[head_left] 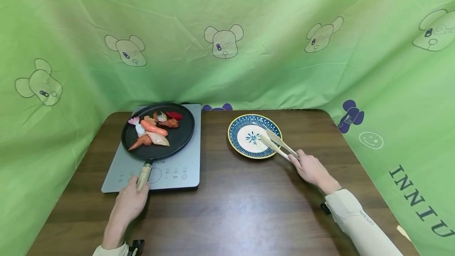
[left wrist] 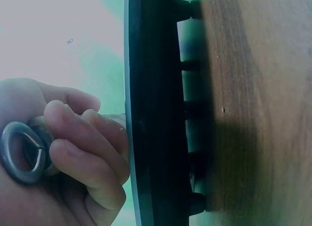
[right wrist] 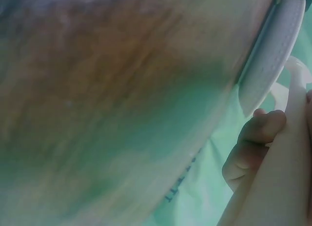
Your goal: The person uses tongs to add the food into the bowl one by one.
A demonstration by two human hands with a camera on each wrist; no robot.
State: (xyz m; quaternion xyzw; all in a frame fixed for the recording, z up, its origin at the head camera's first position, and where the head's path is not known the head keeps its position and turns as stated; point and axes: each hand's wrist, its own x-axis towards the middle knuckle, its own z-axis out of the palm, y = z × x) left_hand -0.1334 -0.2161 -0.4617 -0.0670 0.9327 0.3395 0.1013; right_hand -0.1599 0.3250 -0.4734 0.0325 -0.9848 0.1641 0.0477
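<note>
My left hand (head_left: 130,200) grips the pale handle (head_left: 144,175) of a black frying pan (head_left: 174,145); in the left wrist view its fingers (left wrist: 87,153) curl round the handle, with a metal ring (left wrist: 22,153) at the end. Several food pieces lie in the pan, among them an orange-red stick (head_left: 153,127), a carrot-like piece (head_left: 141,142) and a dark red piece (head_left: 174,115). My right hand (head_left: 313,171) holds cream tongs (head_left: 282,142), their tips over the blue-and-white plate (head_left: 236,145). No food shows between the tips. The right wrist view catches the tongs (right wrist: 287,153) beside the plate's side (right wrist: 273,55).
The pan rests over a grey induction cooker (head_left: 192,161) at the table's left. Brown wooden table (head_left: 231,208) surface lies between cooker and plate and in front of them. A green patterned curtain (head_left: 227,78) hangs behind and along both sides.
</note>
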